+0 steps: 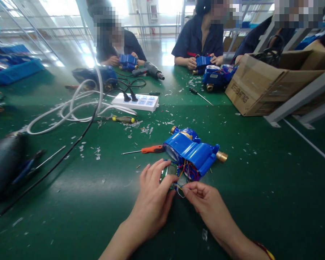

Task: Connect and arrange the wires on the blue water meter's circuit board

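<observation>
Over the green table [260, 209] beside the blue meter [191, 148], grasping the circuit board [169, 172] in the left hand [153, 185] and pinching thin wires [178, 187] in the right hand [205, 198], seemingly midway, with the wire bundle [192, 172] exposed and the board uncased.

Blue unit [196, 150] blocks ahead, orange screwdriver [153, 149] left; right tabletop [270, 195] passable.

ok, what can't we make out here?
All in the head view:
Board, in part: behind left hand.
Screen reading, if any: too small.
Where the wires end: hidden by right hand.
Dark tool: blurred, cut off by left edge.
Inside bottom of box: hidden by its walls.
</observation>
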